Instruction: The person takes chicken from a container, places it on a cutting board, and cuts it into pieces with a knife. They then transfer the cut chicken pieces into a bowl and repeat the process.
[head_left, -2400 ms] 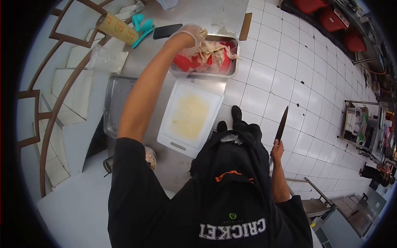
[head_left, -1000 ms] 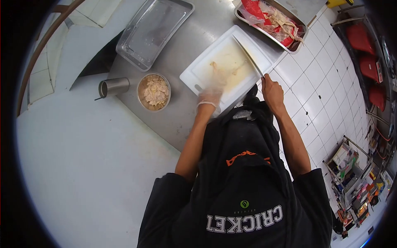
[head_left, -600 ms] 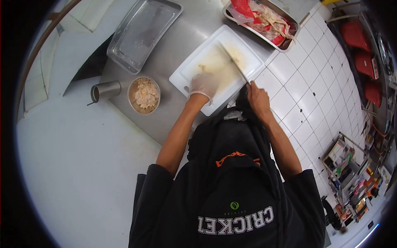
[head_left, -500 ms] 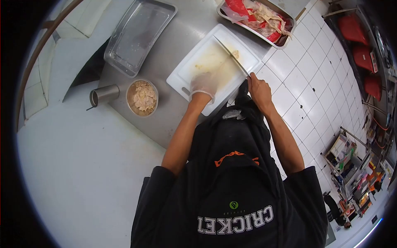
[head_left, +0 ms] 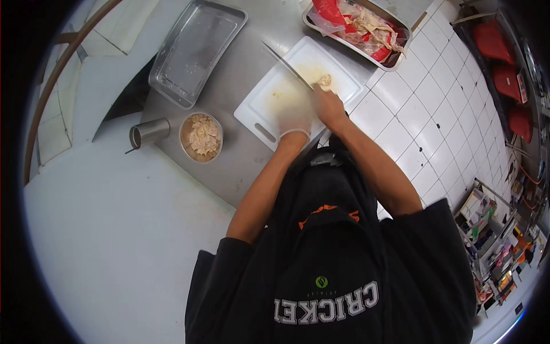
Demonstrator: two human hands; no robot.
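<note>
My right hand [head_left: 329,108] is closed round the handle of a long knife [head_left: 288,66]. Its blade slants up and left over the white cutting board [head_left: 259,109]. My left hand [head_left: 295,117], in a clear plastic glove, is low over the board's near part, left of my right hand. Motion smears its fingers, so whether it holds anything cannot be made out. A small pale piece of what looks like raw chicken [head_left: 325,80] lies on the board just beyond my right hand. Wet yellowish smears mark the board's surface.
Left of the board, a round metal bowl [head_left: 183,141] holds pale chopped meat, beside a metal cylinder [head_left: 150,132]. A steel tray [head_left: 192,54] lies at the back left. Another tray [head_left: 393,66], at the back right, holds raw chicken and red plastic. The steel table [head_left: 238,166] borders a tiled floor.
My right hand and the knife have moved left, in over the board. My left hand has shifted right and nearer my body, and the two hands are closer together.
</note>
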